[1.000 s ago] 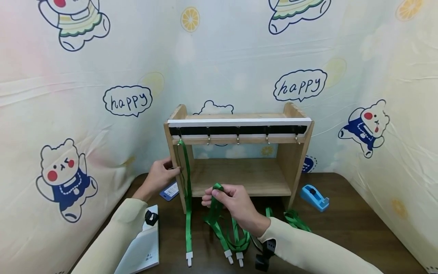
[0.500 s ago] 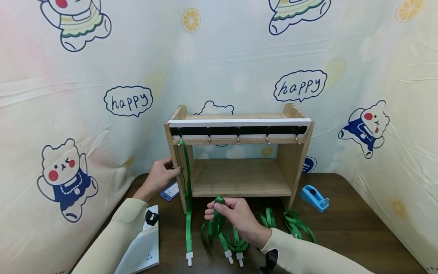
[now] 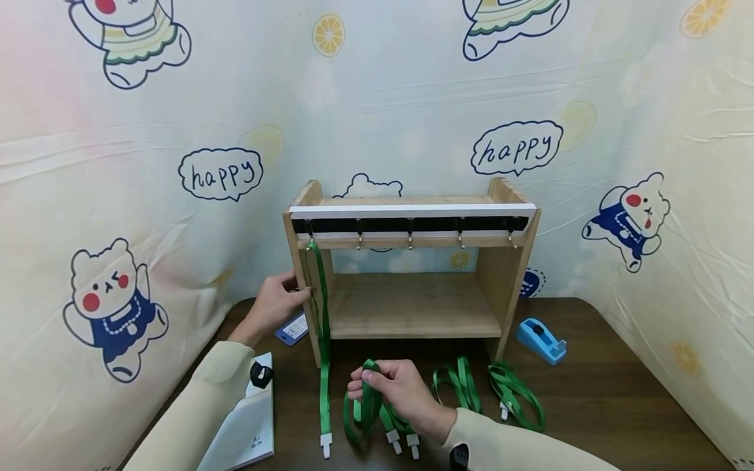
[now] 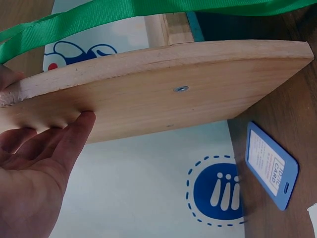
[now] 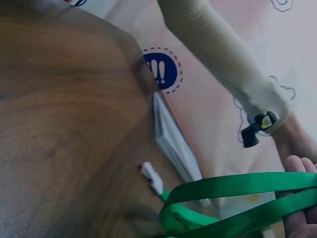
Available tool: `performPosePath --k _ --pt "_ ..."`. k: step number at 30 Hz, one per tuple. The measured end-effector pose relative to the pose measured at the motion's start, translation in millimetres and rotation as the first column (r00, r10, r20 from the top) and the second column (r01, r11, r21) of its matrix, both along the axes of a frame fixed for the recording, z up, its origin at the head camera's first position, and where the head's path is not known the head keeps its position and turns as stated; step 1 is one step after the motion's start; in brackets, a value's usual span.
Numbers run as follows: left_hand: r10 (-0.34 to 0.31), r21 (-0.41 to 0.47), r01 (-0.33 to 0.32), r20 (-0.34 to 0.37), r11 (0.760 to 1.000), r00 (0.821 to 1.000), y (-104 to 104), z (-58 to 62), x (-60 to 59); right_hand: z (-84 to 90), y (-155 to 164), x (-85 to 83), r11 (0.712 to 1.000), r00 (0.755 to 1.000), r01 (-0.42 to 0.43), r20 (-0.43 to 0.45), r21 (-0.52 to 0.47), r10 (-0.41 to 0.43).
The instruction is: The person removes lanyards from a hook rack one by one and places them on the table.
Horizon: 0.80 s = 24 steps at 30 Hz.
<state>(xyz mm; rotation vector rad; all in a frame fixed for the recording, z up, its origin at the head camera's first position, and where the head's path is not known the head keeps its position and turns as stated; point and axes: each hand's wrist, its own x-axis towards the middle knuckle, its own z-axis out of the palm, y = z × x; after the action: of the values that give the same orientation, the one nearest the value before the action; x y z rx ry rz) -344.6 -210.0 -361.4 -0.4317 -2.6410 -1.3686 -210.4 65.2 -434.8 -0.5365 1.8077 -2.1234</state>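
Left hand (image 3: 273, 304) lies flat, fingers straight, against the wooden rack (image 3: 412, 261); right hand (image 3: 394, 389) pinches a green lanyard (image 3: 368, 399) just above the counter (image 3: 589, 392).

Green lanyards (image 3: 377, 405) with white clips, pale wooden rack (image 3: 412, 307), light-blue tape dispenser (image 3: 542, 340), dark brown table (image 3: 618, 392).

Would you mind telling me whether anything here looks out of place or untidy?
Only one green lanyard hangs from the rack; its other hooks are bare. The right hand pinches a bunch of lanyards, and two more lie in loose heaps on the table. Nothing looks damaged.
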Motion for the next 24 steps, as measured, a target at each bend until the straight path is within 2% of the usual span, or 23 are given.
performPosePath --k 12,24 --pt "-0.013 0.016 0.013 -0.004 1.000 1.000 -1.2 -2.0 -1.0 -22.2 -12.3 -7.9 0.997 0.997 0.066 0.031 0.031 -0.067" --pt "-0.011 0.007 0.011 -0.007 1.000 1.000 -1.0 -0.9 -0.2 -43.4 -21.6 -26.7 0.983 0.988 0.148 0.032 0.109 -0.152"
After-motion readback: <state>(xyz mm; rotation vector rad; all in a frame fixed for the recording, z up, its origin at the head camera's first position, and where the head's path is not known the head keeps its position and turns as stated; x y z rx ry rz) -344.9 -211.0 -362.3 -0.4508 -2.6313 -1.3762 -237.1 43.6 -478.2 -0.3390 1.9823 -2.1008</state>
